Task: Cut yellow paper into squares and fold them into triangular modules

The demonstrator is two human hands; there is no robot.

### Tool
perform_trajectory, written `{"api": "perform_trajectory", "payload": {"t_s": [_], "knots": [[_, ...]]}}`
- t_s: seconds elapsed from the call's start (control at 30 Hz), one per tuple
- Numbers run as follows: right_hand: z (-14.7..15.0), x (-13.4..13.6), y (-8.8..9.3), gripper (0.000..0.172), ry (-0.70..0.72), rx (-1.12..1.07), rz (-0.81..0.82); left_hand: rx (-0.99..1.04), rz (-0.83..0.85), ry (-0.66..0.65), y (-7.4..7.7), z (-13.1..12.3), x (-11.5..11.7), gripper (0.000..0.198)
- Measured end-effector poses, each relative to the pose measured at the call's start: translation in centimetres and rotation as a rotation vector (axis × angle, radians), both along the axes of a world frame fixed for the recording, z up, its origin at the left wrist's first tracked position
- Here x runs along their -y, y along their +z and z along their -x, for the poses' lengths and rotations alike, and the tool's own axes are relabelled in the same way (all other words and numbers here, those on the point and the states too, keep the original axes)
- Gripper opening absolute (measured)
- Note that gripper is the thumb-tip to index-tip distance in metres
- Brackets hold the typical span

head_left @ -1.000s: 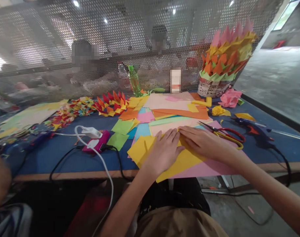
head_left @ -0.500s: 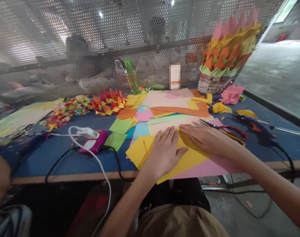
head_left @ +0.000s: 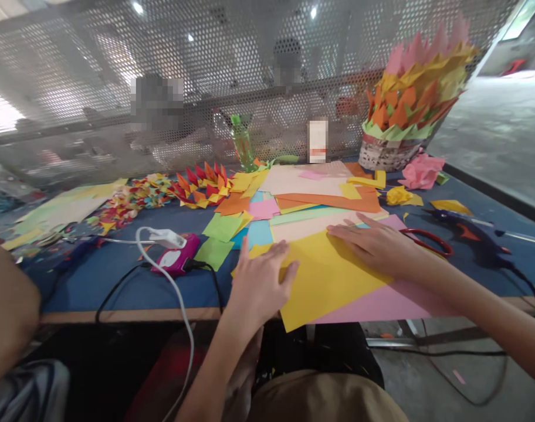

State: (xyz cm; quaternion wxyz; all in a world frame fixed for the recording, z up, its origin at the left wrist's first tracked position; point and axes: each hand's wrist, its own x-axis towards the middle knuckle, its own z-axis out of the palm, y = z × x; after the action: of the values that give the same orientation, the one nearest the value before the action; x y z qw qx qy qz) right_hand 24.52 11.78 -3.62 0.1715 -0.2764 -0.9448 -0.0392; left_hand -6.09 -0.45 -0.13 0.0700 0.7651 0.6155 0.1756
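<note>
Hands, two, bare, set apart from each other. Left hand (head_left: 261,281): palm down, fingers spread, over the left part of the yellow sheet (head_left: 320,275); contact of the palm could not be told. Right hand (head_left: 373,240): laid flat, fingers extended, on the sheet's upper right part. Neither was clamped on anything.

Yellow sheet: large, at the front of the table (head_left: 74,299), one corner pointing over the near edge toward the person; a pink sheet (head_left: 368,305) lay partly beneath it, showing at right.

Beyond the hands: a spread of overlapping coloured papers, among them a pale sheet (head_left: 307,179), orange paper (head_left: 338,202) and green squares (head_left: 214,252), these last left of the pile.

Right side: scissors, red handle (head_left: 443,241) visible beyond the right forearm, blades hidden; a dark blue glue gun (head_left: 474,234), lying on its side; crumpled yellow paper (head_left: 398,196); crumpled pink paper (head_left: 423,171); behind these, a tall tiered paper ornament (head_left: 408,99), pink, yellow, orange and green, upon a whitish base.

Left side: a magenta power block (head_left: 182,258) with a white plug (head_left: 168,238) inserted; a ring of red, orange and yellow folded points (head_left: 206,184); a heap of multicoloured paper pieces (head_left: 135,199).

Rear: a green-capped bottle (head_left: 241,143), upright, before a perforated metal panel (head_left: 227,58).
</note>
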Motion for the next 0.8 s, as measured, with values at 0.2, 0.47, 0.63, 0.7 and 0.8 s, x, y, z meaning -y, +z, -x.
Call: {"api": "perform_trajectory", "payload": {"t_s": [0.2,0.47,0.63,0.7,0.8], "knots": [[-0.3,0.2,0.0,0.050,-0.039,-0.033,0.036,0.075,0.041,0.000,-0.1,3.0,0.6,0.044],[-3.7,-4.1,3.1,0.038,-0.023,0.002,0.061,0.077,0.008,-0.047,-1.2,3.4,0.3,0.043],[-3.2,-7.7,3.3,0.035,0.106,0.102,0.126,0.056,-0.013,-0.048,-1.4,3.4,0.1,0.043],[-2.9,-8.2,3.4,0.035,0.115,0.117,0.145,0.046,-0.024,-0.047,-1.4,3.5,-0.1,0.042],[-2.9,-8.0,3.6,0.035,0.081,0.112,0.170,0.030,-0.039,-0.050,-1.6,3.8,-0.4,0.044]]}}
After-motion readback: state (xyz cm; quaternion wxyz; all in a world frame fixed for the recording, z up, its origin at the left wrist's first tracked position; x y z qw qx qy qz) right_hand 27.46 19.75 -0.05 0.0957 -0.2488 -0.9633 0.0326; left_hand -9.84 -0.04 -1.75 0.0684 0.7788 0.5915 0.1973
